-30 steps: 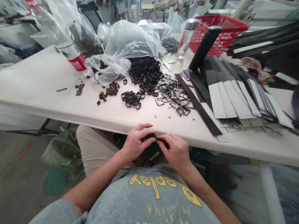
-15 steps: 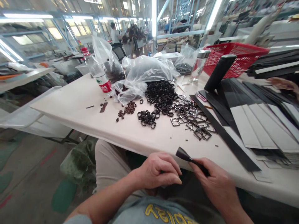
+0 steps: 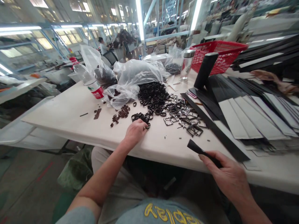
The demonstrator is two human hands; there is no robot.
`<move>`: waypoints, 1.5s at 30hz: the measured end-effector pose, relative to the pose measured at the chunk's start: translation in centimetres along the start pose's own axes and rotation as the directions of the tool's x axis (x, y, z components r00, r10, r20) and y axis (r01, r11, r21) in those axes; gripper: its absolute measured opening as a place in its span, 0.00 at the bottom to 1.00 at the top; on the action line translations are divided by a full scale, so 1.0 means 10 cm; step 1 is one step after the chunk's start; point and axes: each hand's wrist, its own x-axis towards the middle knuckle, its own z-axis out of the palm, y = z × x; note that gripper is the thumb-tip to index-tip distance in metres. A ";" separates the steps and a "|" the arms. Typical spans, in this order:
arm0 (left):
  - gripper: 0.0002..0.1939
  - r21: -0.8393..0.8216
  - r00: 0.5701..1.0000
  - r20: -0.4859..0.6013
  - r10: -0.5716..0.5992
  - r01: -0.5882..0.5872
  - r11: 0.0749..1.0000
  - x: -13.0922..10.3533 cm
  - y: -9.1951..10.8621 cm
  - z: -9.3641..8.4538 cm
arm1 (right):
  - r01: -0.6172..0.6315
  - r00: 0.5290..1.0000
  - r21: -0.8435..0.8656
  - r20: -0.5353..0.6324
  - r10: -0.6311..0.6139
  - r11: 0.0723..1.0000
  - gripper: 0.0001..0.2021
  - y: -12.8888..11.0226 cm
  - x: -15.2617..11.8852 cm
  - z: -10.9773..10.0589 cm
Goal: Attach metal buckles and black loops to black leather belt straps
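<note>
My left hand (image 3: 135,133) is over the near edge of a small pile of black strap loops (image 3: 137,117). Its fingers are pinched together at one black strap loop (image 3: 147,126), partly hidden by the fingertips. In front of the table edge, my right hand (image 3: 230,174) is closed around a folded black leather strap (image 3: 198,149), whose flat end points up and left. A heap of metal buckles (image 3: 184,113) lies on the table between the two hands, farther back. Behind the small pile is a larger heap of black loops (image 3: 153,95).
Brown loops (image 3: 122,112) lie left of the black ones. Clear plastic bags (image 3: 140,71), a plastic bottle (image 3: 94,90), a glass jar (image 3: 185,67), a black cylinder (image 3: 205,70) and a red basket (image 3: 219,56) stand behind. Strap pieces (image 3: 243,115) cover the table's right side.
My left hand has moved from beside the strap, forward and left, to the small pile of black loops. My right hand has shifted slightly right with the strap. The view has turned slightly.
</note>
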 end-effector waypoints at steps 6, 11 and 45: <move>0.07 -0.010 0.992 0.043 0.116 -0.115 0.993 0.12 0.00 -0.09 | -0.024 1.000 0.026 0.021 0.024 0.999 0.13 -0.03 0.00 -0.03; 0.06 -0.706 0.999 -0.005 -0.037 0.023 0.708 0.07 0.24 -0.08 | 0.055 0.998 0.062 -0.013 -0.054 0.997 0.11 -0.16 -0.04 0.02; 0.21 -0.843 0.865 0.499 0.054 0.499 -0.199 -0.68 1.23 0.34 | 0.302 0.937 0.262 0.099 -0.336 0.917 0.03 -0.23 -0.36 0.08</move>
